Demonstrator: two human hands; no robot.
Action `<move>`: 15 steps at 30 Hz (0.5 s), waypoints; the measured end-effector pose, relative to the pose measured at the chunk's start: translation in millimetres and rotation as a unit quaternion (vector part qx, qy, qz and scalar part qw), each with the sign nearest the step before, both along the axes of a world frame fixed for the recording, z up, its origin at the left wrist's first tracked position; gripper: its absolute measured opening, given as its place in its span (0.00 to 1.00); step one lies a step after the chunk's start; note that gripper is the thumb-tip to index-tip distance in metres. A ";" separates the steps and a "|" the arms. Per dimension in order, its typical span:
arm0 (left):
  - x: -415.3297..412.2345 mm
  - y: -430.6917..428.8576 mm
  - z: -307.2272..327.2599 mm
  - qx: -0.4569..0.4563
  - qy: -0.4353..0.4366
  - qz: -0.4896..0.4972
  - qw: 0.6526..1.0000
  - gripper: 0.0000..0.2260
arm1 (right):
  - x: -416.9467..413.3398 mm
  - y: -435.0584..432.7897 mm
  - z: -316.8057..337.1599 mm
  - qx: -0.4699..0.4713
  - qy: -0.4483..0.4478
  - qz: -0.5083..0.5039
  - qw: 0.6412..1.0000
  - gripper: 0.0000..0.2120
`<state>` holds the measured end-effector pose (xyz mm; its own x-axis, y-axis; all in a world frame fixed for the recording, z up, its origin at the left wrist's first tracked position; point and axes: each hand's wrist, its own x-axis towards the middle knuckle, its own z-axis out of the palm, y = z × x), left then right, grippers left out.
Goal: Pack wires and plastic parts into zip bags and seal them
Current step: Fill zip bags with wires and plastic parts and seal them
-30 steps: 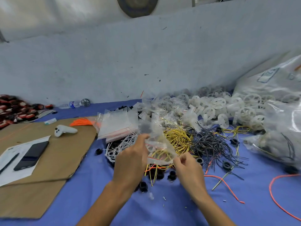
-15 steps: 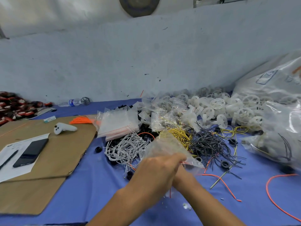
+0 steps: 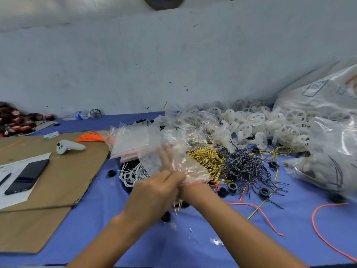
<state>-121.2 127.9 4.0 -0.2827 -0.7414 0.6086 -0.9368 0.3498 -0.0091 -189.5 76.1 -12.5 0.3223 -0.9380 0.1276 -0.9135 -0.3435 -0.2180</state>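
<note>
Sprawling below a grey wall, the blue desk bears wires — left hand pinches the zip bag, right hand flat inside.

On the tabletop, the cardboard sheet lies at left. On it: the controller toward the back, and a paper with the phone on top. The stack of zip bags lies at the cardboard's right edge; the wires lie right of that stack — plastic wheels behind them, large sack at far right. In front, the right hand is in a zip bag, the left hand at its mouth.
</note>
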 end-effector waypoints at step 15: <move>29.0 -16.4 -1.4 0.059 0.123 0.099 0.986 0.16 | -127.2 -181.1 -24.1 0.019 0.116 -0.055 0.992 0.06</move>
